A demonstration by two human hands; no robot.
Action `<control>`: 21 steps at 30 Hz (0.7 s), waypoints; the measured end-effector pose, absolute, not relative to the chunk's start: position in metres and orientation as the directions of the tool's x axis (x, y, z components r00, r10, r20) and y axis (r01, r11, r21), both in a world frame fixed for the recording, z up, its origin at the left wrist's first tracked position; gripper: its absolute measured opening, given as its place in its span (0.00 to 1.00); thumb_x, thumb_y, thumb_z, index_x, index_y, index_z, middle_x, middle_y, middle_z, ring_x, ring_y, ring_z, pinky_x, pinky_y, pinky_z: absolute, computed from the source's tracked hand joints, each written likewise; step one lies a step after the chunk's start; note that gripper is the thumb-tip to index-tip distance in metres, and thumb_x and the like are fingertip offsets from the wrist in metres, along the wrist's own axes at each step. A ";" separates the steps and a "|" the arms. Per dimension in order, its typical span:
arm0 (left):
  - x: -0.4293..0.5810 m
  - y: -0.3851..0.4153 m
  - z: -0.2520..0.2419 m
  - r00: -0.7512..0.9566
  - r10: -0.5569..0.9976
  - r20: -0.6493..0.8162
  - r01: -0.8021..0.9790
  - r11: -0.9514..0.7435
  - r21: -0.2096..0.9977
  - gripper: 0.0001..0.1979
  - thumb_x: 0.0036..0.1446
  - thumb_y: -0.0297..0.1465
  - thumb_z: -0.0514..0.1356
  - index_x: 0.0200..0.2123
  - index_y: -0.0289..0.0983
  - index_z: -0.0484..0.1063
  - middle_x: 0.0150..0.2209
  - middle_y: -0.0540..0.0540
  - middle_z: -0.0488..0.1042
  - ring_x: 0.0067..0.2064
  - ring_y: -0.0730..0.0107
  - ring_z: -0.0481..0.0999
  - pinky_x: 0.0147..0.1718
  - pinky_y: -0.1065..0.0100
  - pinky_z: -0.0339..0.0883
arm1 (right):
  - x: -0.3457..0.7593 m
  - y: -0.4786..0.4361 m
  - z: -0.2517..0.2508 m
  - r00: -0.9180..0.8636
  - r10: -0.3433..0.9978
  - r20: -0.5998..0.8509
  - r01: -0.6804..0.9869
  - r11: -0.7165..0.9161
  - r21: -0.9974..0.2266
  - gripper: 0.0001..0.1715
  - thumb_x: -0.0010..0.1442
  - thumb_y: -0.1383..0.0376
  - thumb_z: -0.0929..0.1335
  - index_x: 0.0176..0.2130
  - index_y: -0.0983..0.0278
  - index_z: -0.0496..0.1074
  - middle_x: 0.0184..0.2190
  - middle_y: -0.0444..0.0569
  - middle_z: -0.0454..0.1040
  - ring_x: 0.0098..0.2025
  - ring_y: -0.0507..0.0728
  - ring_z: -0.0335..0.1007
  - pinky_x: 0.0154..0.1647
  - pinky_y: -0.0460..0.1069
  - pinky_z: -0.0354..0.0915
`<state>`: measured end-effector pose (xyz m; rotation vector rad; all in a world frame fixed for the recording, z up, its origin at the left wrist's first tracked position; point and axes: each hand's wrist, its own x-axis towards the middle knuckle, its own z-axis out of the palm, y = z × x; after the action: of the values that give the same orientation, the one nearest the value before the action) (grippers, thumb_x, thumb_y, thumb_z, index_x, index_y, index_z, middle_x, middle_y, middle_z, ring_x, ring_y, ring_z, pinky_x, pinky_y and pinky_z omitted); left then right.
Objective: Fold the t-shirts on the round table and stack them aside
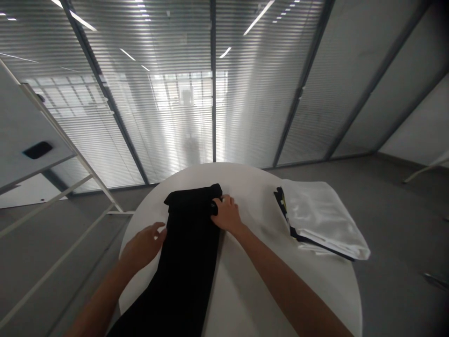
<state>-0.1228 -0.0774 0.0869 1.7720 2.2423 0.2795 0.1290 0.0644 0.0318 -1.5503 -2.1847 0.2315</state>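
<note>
A long black garment [189, 252] lies lengthwise on a round white table [252, 290], its far end folded over near the table's back. My right hand [227, 214] pinches the right corner of that far end, fingers closed on the cloth. At the garment's left edge, about halfway along, my left hand [143, 245] rests with its fingers touching the fabric, partly curled.
A stack of folded clothes in shiny clear bags [321, 217] lies on the table's right side. Glass walls with blinds [210, 93] stand behind. A white metal frame [52, 140] rises at the left. Grey floor surrounds the table.
</note>
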 end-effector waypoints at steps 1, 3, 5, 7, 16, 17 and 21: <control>-0.116 -0.059 0.077 -0.245 0.966 -0.081 0.929 0.258 0.265 0.24 0.63 0.42 0.46 0.55 0.39 0.68 0.46 0.38 0.77 0.47 0.58 0.77 0.48 0.61 0.66 | 0.130 0.070 0.035 -0.328 0.908 0.261 0.837 0.408 -0.365 0.25 0.51 0.61 0.71 0.50 0.58 0.71 0.54 0.58 0.65 0.56 0.70 0.61 0.52 0.63 0.59; -0.103 -0.037 0.055 -0.276 0.953 -0.124 0.939 0.295 0.177 0.27 0.62 0.46 0.48 0.56 0.35 0.66 0.48 0.32 0.74 0.49 0.50 0.76 0.46 0.56 0.66 | 0.130 0.086 0.044 -0.477 0.855 0.203 0.768 0.518 -0.377 0.17 0.50 0.65 0.71 0.43 0.58 0.74 0.47 0.55 0.71 0.52 0.68 0.65 0.52 0.61 0.60; -0.094 -0.029 0.038 -0.276 0.948 -0.156 0.939 0.301 0.166 0.26 0.63 0.43 0.49 0.57 0.33 0.63 0.48 0.31 0.73 0.48 0.48 0.77 0.43 0.56 0.67 | 0.127 0.110 0.056 -0.607 0.783 0.136 0.654 0.589 -0.474 0.10 0.48 0.69 0.72 0.34 0.59 0.75 0.38 0.51 0.75 0.47 0.65 0.70 0.51 0.57 0.62; -0.092 -0.029 0.031 -0.247 0.955 -0.164 0.937 0.279 0.211 0.22 0.63 0.38 0.50 0.57 0.33 0.61 0.48 0.32 0.73 0.48 0.50 0.76 0.44 0.58 0.66 | 0.119 0.138 0.072 -0.663 0.740 0.116 0.518 0.564 -0.643 0.08 0.47 0.71 0.73 0.30 0.60 0.74 0.30 0.47 0.75 0.43 0.62 0.72 0.48 0.53 0.64; -0.171 -0.035 0.054 -0.367 0.930 0.031 0.911 0.352 0.216 0.19 0.61 0.36 0.49 0.53 0.37 0.64 0.44 0.38 0.75 0.47 0.52 0.77 0.45 0.59 0.66 | 0.096 0.184 0.093 -0.173 0.985 -0.006 -0.209 -0.043 -0.977 0.31 0.55 0.65 0.68 0.58 0.52 0.63 0.58 0.48 0.66 0.51 0.54 0.69 0.44 0.51 0.69; -0.182 -0.036 0.054 -0.396 0.917 0.042 0.902 0.380 0.205 0.20 0.60 0.36 0.49 0.53 0.37 0.65 0.44 0.37 0.75 0.47 0.52 0.76 0.45 0.59 0.66 | 0.101 0.176 0.085 -0.198 0.980 -0.004 -0.145 -0.034 -0.989 0.30 0.54 0.66 0.69 0.56 0.53 0.65 0.59 0.48 0.66 0.52 0.55 0.69 0.46 0.52 0.69; -0.205 -0.045 0.047 -0.476 0.870 0.126 0.875 0.454 0.168 0.25 0.60 0.37 0.50 0.59 0.34 0.61 0.47 0.34 0.73 0.53 0.47 0.72 0.48 0.55 0.66 | 0.133 0.136 0.047 -0.398 0.917 -0.022 0.156 0.045 -0.987 0.13 0.55 0.67 0.67 0.42 0.61 0.76 0.46 0.48 0.77 0.47 0.57 0.71 0.49 0.54 0.66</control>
<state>-0.2052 -0.0450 0.0469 1.6185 2.6978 0.3324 0.1333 0.1362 0.0474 -1.0984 -1.6416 1.4156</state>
